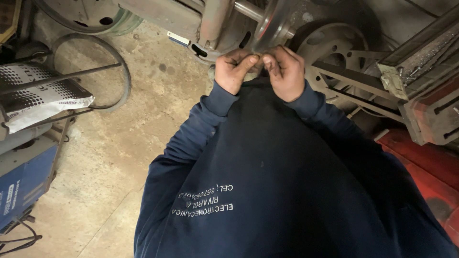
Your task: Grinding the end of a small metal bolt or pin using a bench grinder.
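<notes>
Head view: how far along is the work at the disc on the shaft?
Done: nothing looks finished; the disc sits on the shaft, but whether it is fixed cannot be told. In hand: the left hand and right hand meet just below the disc's edge, fingertips pinched together on something too small to see. Left: cannot tell; a ring lies untouched on the floor.

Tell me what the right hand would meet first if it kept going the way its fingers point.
The right hand points inward, so it would likely meet the left hand first; their fingertips nearly touch under the metal disc's rim. Depth is unclear.
</notes>
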